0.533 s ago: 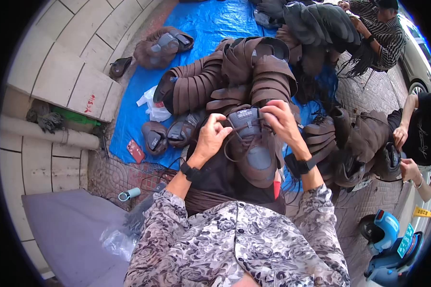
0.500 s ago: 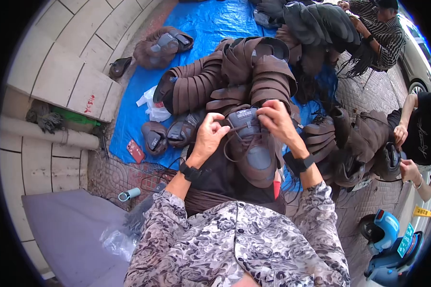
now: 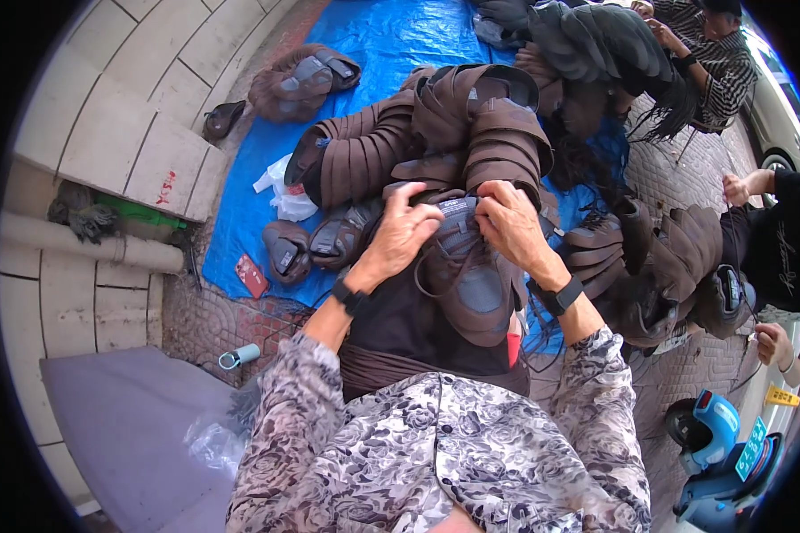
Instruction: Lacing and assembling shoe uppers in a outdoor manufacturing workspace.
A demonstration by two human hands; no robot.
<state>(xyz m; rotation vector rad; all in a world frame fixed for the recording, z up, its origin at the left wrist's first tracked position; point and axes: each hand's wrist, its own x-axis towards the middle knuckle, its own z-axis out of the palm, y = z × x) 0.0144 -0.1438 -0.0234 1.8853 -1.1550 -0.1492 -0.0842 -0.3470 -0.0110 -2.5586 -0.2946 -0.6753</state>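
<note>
A brown and grey shoe upper rests toe toward me over my lap, with a grey tongue and a dark lace partly threaded through it. My left hand is closed at the left edge of the tongue; whatever its fingertips pinch is hidden. On the opposite edge my right hand grips the upper between thumb and fingers. A loop of dark shoelace hangs along the upper's left side. Dark cloth covers my lap under the upper.
Nested brown uppers lie ahead on a blue tarp. Two loose uppers, a white plastic bag and a red phone-like object are at left. A co-worker's hand draws a lace at right. A blue-green cup lies on the paving.
My left hand has moved right and up, in against the tongue; the lace stretched from its fingers before is now hidden. The right co-worker's hands have spread apart, pulling a lace.
</note>
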